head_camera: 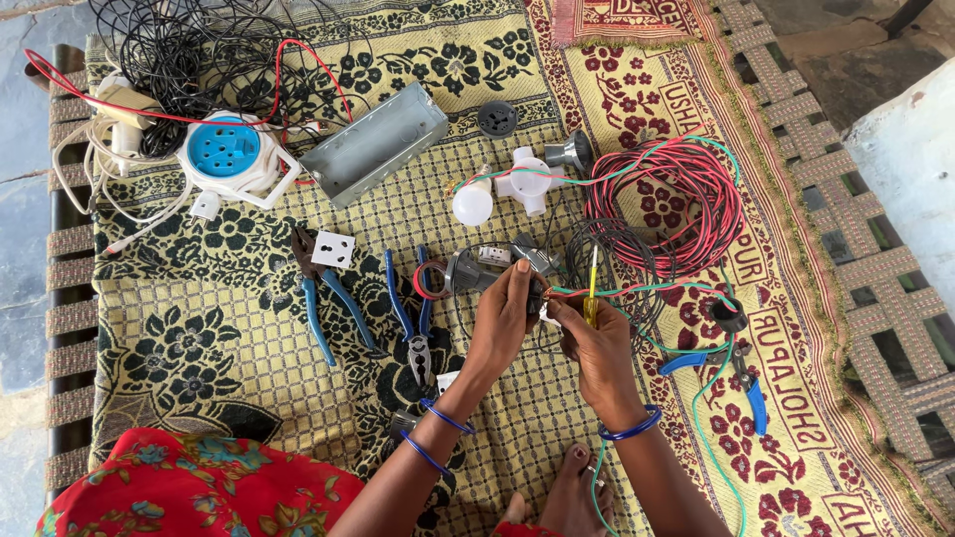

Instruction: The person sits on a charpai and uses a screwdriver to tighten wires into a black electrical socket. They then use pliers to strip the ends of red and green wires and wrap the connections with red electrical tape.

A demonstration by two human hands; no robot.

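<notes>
Dull metal box (374,145), woven cloth mat (249,328)

The light is soft daylight, bright and even all over. Shadows are small and pale, like the one under the white bulb (473,204). The metal box (375,144) shines a little, with no strong glare. Most things look sharp. Lines bend a bit at the edges, and the far right corner looks washed out.

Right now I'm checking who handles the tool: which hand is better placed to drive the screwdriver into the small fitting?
Right. The right hand already grips the yellow screwdriver, its tip at the small fitting. The left hand pinches that fitting, so it likely serves best steadying it.
</notes>
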